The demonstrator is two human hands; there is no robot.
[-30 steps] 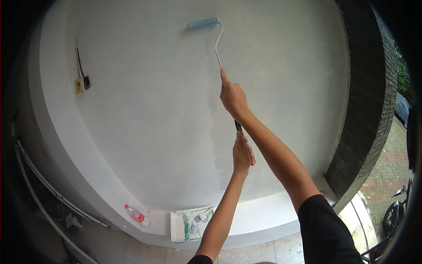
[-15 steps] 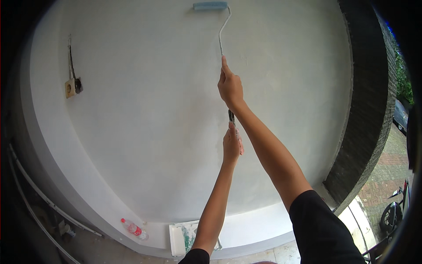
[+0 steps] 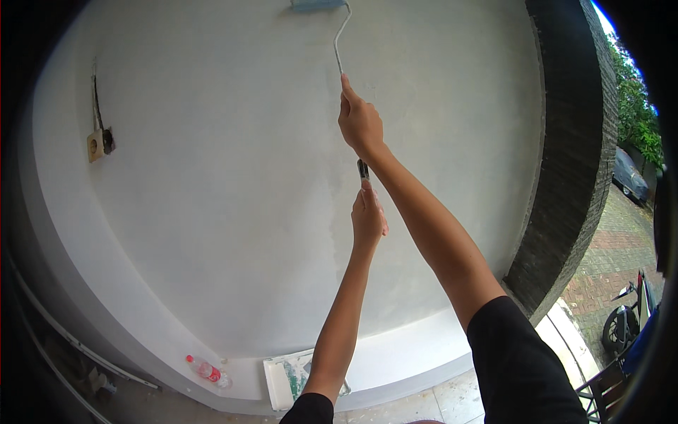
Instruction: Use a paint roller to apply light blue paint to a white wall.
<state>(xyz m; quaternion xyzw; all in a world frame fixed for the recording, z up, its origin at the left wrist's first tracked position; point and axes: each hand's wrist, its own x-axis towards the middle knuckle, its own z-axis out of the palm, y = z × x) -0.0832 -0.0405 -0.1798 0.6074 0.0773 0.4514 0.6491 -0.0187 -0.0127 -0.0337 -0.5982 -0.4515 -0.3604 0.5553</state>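
Note:
Both my hands grip one long-handled paint roller [image 3: 340,44], held upright against a pale grey-white wall [image 3: 212,177]. Its blue roller cover touches the wall at the top of the view, partly cut off by the upper edge. My right hand [image 3: 361,126] is the higher one, closed around the handle just below the bent metal rod, index finger stretched along it. Below, my left hand [image 3: 366,215] wraps the lower part of the dark handle; a short black stretch shows between the hands. A faint darker, damp-looking band runs down the wall beside them.
A white paint tray [image 3: 277,385] with green smears stands on the ledge, partly behind my left forearm. Left of it lies a clear bottle [image 3: 205,369] with a red cap. An electrical socket [image 3: 95,146] hangs by an open hole. Dark pillar [image 3: 565,141] at right; motorbike [image 3: 623,328] outside.
The roller and both hands have moved slightly upward, and the cover now runs partly out of view. The whole scene has shifted a little left as my head turned right.

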